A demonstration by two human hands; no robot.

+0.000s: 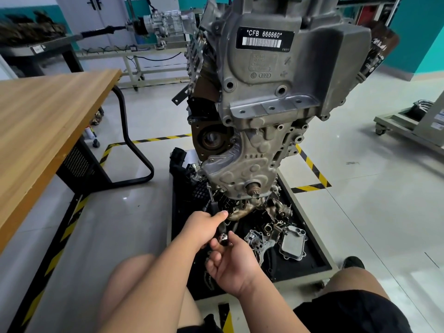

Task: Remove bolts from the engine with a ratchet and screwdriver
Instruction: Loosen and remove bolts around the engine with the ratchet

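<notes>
A grey engine (271, 97) stands upright on a stand, its lower end over a black tray (310, 255). My left hand (204, 227) grips the black handle of a screwdriver (211, 195), whose thin metal shaft points up toward the lower left side of the engine. Just below it, my right hand (230, 263) pinches a shiny chrome end piece (224, 238) at the butt of that tool between thumb and fingers. The tip of the shaft is lost against dark engine parts.
Several loose metal parts and a grey cover plate (293, 243) lie in the tray. A wooden table (43, 131) with black legs stands at the left. Yellow-black tape (312, 167) marks the floor. My bare knees are at the bottom; a cart (408, 126) is right.
</notes>
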